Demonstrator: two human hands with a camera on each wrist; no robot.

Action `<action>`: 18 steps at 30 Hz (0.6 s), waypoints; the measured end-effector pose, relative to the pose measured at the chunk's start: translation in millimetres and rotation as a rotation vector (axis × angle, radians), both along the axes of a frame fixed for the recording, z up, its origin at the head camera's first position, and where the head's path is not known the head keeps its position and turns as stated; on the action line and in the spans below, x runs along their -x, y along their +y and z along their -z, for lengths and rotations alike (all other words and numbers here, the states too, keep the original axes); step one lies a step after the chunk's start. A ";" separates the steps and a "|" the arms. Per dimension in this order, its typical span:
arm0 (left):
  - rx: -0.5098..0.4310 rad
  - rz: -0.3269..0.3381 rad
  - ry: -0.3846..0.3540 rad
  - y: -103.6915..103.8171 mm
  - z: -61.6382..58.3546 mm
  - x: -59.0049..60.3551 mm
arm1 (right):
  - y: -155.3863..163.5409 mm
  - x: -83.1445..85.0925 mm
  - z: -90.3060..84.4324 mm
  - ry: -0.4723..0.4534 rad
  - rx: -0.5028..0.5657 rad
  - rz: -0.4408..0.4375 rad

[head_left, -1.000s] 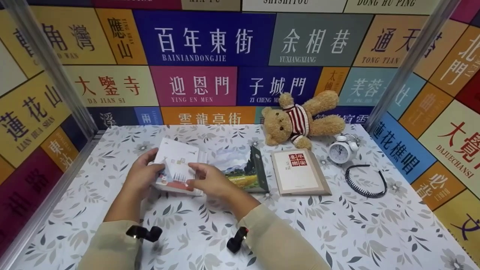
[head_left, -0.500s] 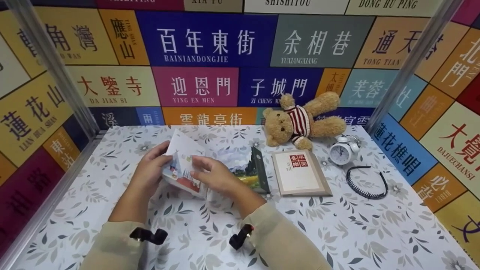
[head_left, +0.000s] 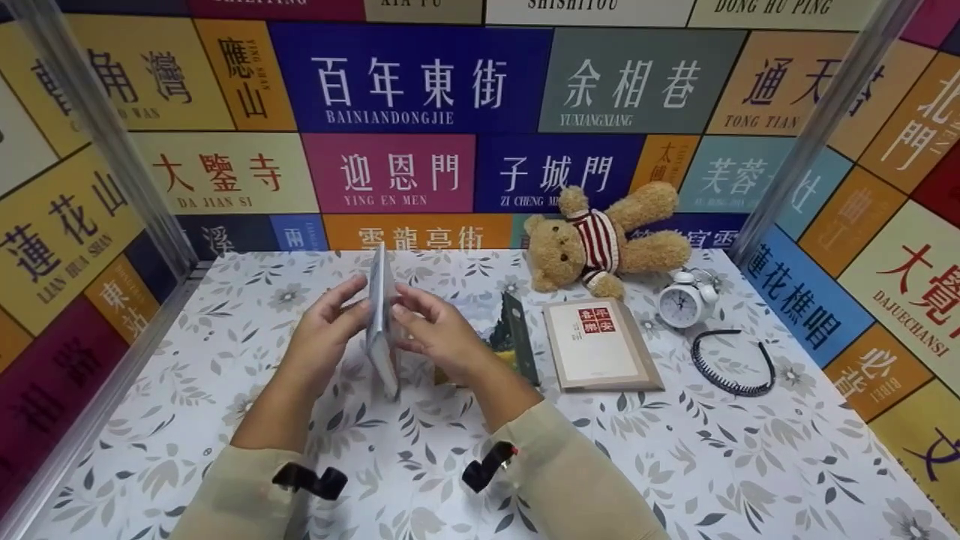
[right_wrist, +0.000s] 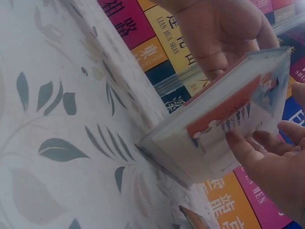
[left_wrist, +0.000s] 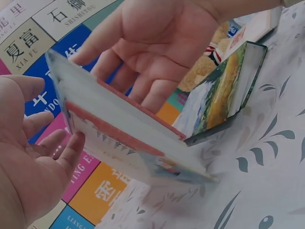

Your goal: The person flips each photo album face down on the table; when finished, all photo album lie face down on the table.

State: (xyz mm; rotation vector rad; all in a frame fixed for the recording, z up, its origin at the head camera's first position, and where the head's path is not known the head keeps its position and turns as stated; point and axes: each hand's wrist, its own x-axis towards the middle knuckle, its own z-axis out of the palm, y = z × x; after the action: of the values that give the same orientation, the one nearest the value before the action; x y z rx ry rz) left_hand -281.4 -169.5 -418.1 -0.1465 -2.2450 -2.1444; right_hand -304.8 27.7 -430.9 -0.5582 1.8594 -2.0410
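Note:
A thin white book point(head_left: 381, 322) with a red and blue illustrated cover stands nearly upright between my two hands, seen edge-on in the head view. Its lower edge appears to meet the tabletop in the right wrist view. My left hand point(head_left: 326, 334) touches one cover with loosely bent fingers. On the other side, my right hand point(head_left: 442, 330) lies against the opposite cover, its fingers loosely spread; the book hides part of them in the left wrist view. Just beyond the right hand is a book with a painted landscape cover point(left_wrist: 214, 98) and a dark green spine, partly hidden by that hand in the head view.
A beige booklet point(head_left: 600, 349) with a red stamp lies to the right. Behind it, a teddy bear point(head_left: 600, 240) in a striped sweater leans at the back wall. A white alarm clock point(head_left: 681, 301) and a black headband point(head_left: 696, 367) are farther right.
The white book has turned from lying tilted, cover toward me, to standing nearly upright and edge-on. Both hands have moved to its opposite sides.

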 end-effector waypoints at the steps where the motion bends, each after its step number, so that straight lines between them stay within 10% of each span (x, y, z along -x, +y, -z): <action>1: 0.004 0.005 -0.003 0.6 1.6 0.3 | 0.5 0.3 -0.9 -0.004 0.015 0.002; 18: 0.077 0.031 -0.128 -3.1 18.9 8.3 | 6.8 6.6 2.2 -0.078 -0.056 0.084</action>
State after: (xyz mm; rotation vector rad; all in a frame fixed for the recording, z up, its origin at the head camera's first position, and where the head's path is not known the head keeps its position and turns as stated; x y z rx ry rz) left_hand -289.7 -172.6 -437.0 -0.0467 -2.4120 -2.1412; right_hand -311.4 34.5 -433.1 -0.3861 1.9178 -2.0253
